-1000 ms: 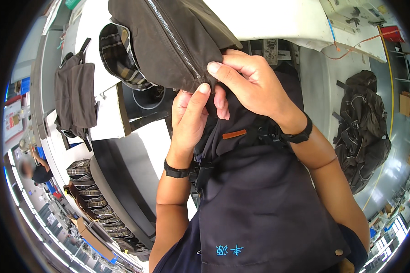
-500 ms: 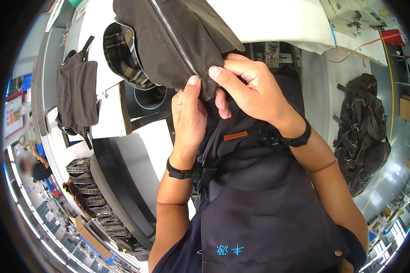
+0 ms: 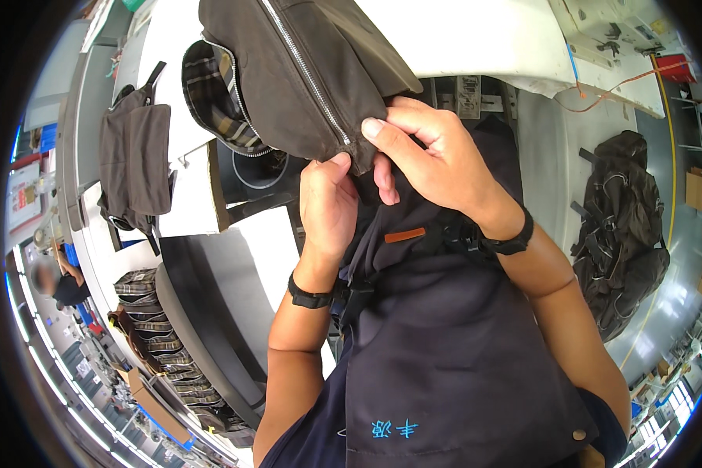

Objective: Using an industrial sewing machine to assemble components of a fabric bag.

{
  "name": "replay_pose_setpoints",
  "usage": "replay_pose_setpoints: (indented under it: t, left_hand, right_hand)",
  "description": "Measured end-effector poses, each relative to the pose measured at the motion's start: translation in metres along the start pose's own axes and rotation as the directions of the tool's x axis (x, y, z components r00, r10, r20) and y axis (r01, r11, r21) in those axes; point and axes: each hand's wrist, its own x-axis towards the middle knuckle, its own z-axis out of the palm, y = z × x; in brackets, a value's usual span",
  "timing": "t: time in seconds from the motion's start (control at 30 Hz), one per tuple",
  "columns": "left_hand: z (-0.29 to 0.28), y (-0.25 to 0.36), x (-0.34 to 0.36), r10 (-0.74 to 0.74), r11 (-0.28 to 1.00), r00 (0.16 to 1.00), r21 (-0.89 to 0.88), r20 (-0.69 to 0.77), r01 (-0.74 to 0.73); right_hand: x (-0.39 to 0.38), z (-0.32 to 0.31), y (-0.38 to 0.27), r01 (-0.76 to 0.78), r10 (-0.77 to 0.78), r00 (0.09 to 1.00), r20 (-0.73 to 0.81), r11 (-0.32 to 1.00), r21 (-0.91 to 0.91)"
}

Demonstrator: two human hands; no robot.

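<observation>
A dark brown fabric bag piece with a plaid lining hangs over the edge of the white table. A silver zipper runs down its face toward me. My right hand pinches the corner beside the zipper's near end, thumb on top and fingers underneath. Just left of it, my left hand has its thumb at the lower edge of the fabric by the zipper end, its fingers curled beneath. The undersides of the fingers and what they press on are hidden.
Another brown bag lies on the table at left. Several plaid-lined pieces stand in a row at lower left. A pile of dark bags lies at right. A person is in the far left background.
My left thumb has slid down from the zipper end toward the fabric's lower edge. The bag piece has shifted slightly right and down; my right hand keeps its pinch.
</observation>
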Motion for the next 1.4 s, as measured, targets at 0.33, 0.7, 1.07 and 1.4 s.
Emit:
replay_pose_setpoints:
  t: [0.33, 0.7, 1.07, 1.4]
  left_hand:
    - [0.0034, 0.0029, 0.0029, -0.006, 1.0, 1.0, 0.004, 0.011, 0.006]
    - [0.0011, 0.0033, 0.0013, 0.031, 1.0, 0.996, 0.0, 0.081, -0.031]
    - [0.009, 0.007, -0.0001, 0.017, 0.999, 0.999, 0.041, 0.031, -0.019]
    - [0.0042, 0.0014, 0.0003, 0.051, 0.999, 0.996, -0.01, 0.071, -0.051]
  right_hand:
    - [0.0007, -0.0003, -0.0024, -0.008, 0.008, 1.0, -0.013, 1.0, 0.029]
    - [-0.0003, -0.0012, -0.0022, -0.009, 0.009, 1.0, -0.002, 1.0, 0.006]
    - [-0.0002, -0.0021, -0.0023, 0.008, -0.008, 1.0, 0.011, 1.0, -0.002]
    - [-0.0001, -0.003, -0.0006, 0.008, -0.008, 1.0, 0.007, 1.0, -0.012]
